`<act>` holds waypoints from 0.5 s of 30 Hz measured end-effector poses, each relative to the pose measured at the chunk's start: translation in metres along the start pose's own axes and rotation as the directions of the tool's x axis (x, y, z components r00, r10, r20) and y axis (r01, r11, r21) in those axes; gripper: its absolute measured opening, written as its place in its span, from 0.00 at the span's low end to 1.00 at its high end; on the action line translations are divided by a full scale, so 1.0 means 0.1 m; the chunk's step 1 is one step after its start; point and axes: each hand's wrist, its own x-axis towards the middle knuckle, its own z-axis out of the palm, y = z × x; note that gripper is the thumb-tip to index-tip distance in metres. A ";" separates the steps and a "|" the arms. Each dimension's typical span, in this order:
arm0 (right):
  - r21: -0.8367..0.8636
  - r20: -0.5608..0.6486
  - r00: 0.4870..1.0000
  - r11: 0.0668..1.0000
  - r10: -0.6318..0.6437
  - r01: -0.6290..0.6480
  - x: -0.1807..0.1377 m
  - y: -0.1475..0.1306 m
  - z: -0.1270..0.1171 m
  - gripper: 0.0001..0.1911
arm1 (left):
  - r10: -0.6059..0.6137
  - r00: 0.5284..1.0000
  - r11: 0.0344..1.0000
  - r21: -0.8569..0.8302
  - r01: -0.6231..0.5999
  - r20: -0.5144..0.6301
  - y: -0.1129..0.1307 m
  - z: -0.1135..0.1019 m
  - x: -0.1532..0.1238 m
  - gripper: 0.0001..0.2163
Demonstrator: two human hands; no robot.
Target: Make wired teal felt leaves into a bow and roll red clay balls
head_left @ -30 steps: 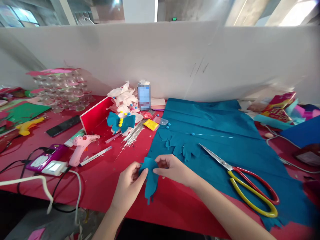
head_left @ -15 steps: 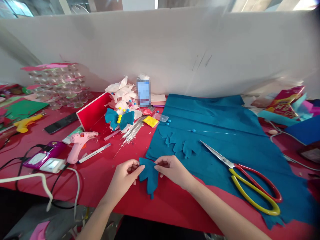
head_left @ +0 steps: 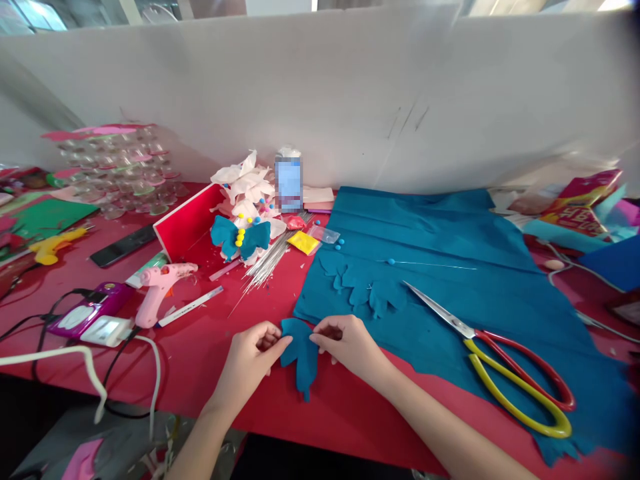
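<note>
Both my hands pinch a small teal felt petal (head_left: 300,353) just above the red table (head_left: 210,347) near its front edge. My left hand (head_left: 250,363) grips the petal's left top corner, fingers closed. My right hand (head_left: 345,343) grips its right top corner, fingers closed too. The petal hangs down between them with a narrow tail. More cut teal petals (head_left: 365,287) lie on a large teal felt sheet (head_left: 450,267) just behind my right hand. Scissors (head_left: 500,360) with yellow and red handles rest on the sheet to the right.
A pink glue gun (head_left: 157,290), a purple device (head_left: 90,313) with cables, a bundle of wires (head_left: 265,263), a teal bow with yellow beads (head_left: 240,240) and a red box (head_left: 187,227) stand to the left. A white partition (head_left: 350,100) closes the back. Packets clutter the far right.
My hands with the petal have shifted slightly lower and to the right in view; the petal now hangs flatter between the fingers. Nothing else moved.
</note>
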 end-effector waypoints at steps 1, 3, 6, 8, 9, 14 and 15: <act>0.000 -0.008 1.000 1.000 0.004 -0.004 0.00 0.00 0.00 0.09 | 0.000 1.000 1.000 0.005 0.000 -0.002 0.00 0.00 0.00 0.14; -0.007 -0.022 1.000 1.000 0.012 -0.012 -0.01 -0.01 0.01 0.08 | 0.005 1.000 1.000 0.021 -0.005 -0.007 0.00 0.01 0.00 0.13; -0.036 -0.036 0.999 0.999 0.012 -0.013 -0.01 -0.03 0.02 0.08 | 0.012 1.000 0.999 0.038 -0.012 -0.014 0.01 0.01 0.01 0.13; -0.055 -0.041 0.999 0.998 0.006 -0.008 -0.02 -0.05 0.02 0.08 | 0.017 1.000 0.999 0.046 -0.017 -0.014 0.02 0.02 0.01 0.13; -0.064 -0.045 0.999 0.998 0.002 -0.005 -0.02 -0.05 0.02 0.07 | 0.021 1.000 0.999 0.051 -0.020 -0.015 0.03 0.02 0.01 0.13; -0.091 -0.053 0.998 0.995 -0.032 0.027 -0.04 -0.05 0.03 0.08 | 0.041 0.999 0.996 0.083 -0.040 -0.014 0.03 0.02 0.01 0.13; -0.092 -0.053 0.998 0.995 -0.037 0.032 -0.04 -0.05 0.03 0.08 | 0.042 0.999 0.995 0.088 -0.040 -0.016 0.02 0.02 0.01 0.13</act>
